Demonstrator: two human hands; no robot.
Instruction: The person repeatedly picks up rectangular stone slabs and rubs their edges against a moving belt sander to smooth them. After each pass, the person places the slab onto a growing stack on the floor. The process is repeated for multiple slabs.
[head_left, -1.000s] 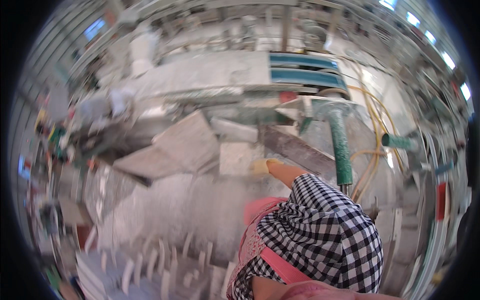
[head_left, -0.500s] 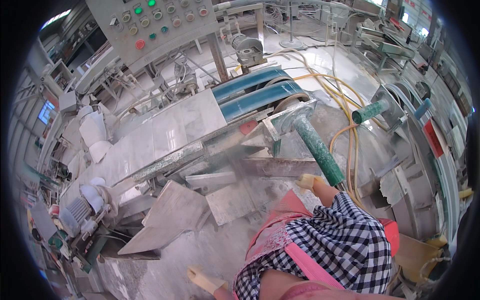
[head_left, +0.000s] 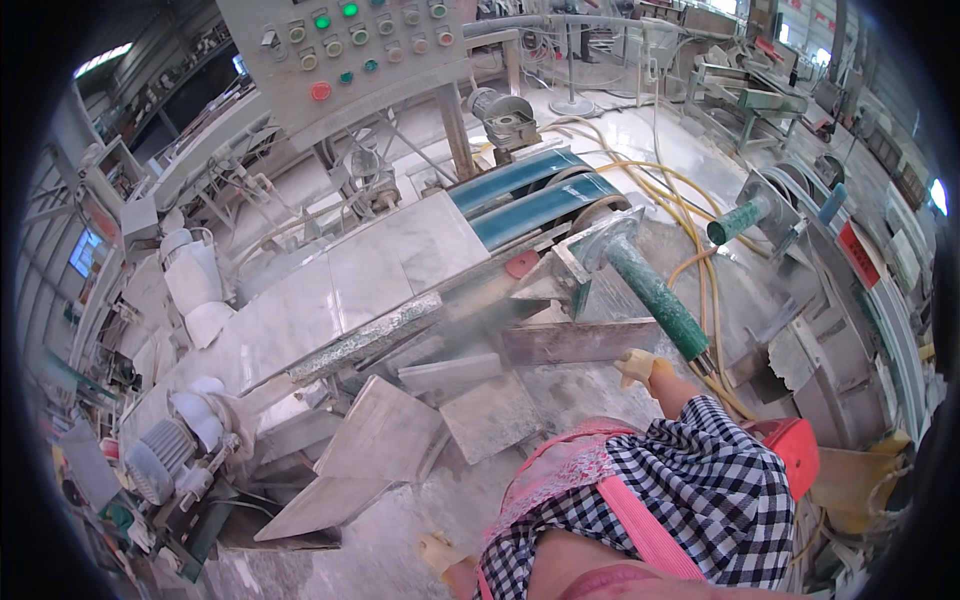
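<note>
Both my hands wear pale yellow gloves and hang away from the conveyor. My right hand [head_left: 643, 369] is just left of the lower end of a green roller [head_left: 657, 300], in front of a grey slab piece [head_left: 580, 341]. Its fingers are loosely apart, with nothing visible in them. My left hand [head_left: 440, 553] is low, beside my pink apron [head_left: 560, 460], above the dusty floor. Its fingers are loosely bent and nothing shows in them. Broken slabs [head_left: 380, 430] lean below the conveyor. Pale polished slabs [head_left: 370, 265] lie along the conveyor, before its blue belts [head_left: 545, 205].
A control panel [head_left: 350, 95] with coloured buttons stands at the back. Yellow hoses [head_left: 690, 210] run over the floor at right. A dusty motor [head_left: 160, 460] sits at the conveyor's left end. Another roller machine [head_left: 745, 218] and a red object [head_left: 790, 455] are on my right.
The view has shifted, so the conveyor and panel appear farther right and lower. My left hand has drawn closer to my body. My right hand stays near the green roller.
</note>
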